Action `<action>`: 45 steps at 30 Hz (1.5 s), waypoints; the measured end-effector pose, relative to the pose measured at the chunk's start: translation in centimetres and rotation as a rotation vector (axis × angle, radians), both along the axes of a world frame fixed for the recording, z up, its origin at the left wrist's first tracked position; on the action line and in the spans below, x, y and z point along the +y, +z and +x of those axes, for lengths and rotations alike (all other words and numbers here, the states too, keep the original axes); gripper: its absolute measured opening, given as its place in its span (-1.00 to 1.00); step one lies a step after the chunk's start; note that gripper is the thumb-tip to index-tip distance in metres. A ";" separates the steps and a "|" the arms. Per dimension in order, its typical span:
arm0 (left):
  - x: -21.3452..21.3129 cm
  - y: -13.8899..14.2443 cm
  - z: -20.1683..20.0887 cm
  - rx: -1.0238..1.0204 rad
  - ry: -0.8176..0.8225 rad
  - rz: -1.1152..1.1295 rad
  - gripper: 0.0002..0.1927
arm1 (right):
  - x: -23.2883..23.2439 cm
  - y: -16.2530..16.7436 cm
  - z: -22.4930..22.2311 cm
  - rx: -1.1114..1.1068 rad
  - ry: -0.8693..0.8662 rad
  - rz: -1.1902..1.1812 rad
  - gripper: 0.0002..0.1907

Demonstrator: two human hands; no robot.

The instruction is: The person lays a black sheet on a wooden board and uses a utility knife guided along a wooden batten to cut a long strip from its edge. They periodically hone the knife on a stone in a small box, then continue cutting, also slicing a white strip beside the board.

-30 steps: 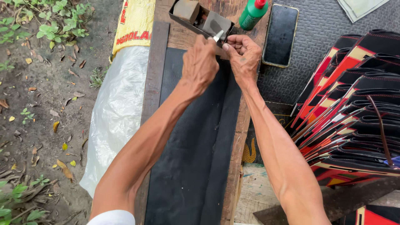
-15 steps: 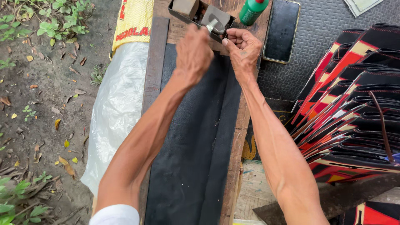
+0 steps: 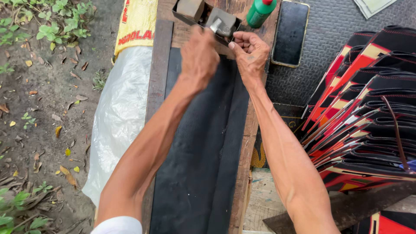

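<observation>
Matt black rubbery sheet (image 3: 203,151) on rough wooden board (image 3: 242,147), beside a glossy phone (image 3: 290,32) and green plastic bottle (image 3: 259,12).

Black mat (image 3: 203,164) on brown plank (image 3: 158,73); green bottle (image 3: 258,13), red cap; black phone (image 3: 290,32), gold rim; black-red-yellow covers (image 3: 364,108), red stitching; yellow sack (image 3: 136,21), red print; grey tool (image 3: 222,22).

Both arms outstretched, left hand (image 3: 198,56) and right hand (image 3: 249,52) clenched.
</observation>
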State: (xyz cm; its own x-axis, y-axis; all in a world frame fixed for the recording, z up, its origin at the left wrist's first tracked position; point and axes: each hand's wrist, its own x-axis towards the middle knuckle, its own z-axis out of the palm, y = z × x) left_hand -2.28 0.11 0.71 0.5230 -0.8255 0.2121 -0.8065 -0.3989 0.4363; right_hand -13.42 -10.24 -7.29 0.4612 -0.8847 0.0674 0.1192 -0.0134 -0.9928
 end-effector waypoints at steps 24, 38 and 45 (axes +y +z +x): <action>-0.2 -0.1 4.3 0.951 -0.006 -0.078 -0.72 | 0.1 -0.1 -0.3 0.011 -0.018 -0.112 -0.73; -0.9 -0.6 3.5 0.835 0.142 0.054 -0.65 | -0.1 -0.2 -0.1 -0.012 -0.012 -0.042 -0.72; -1.1 -0.8 3.4 0.745 0.170 0.043 -0.67 | 0.0 -0.3 -0.1 -0.054 -0.003 -0.034 -0.74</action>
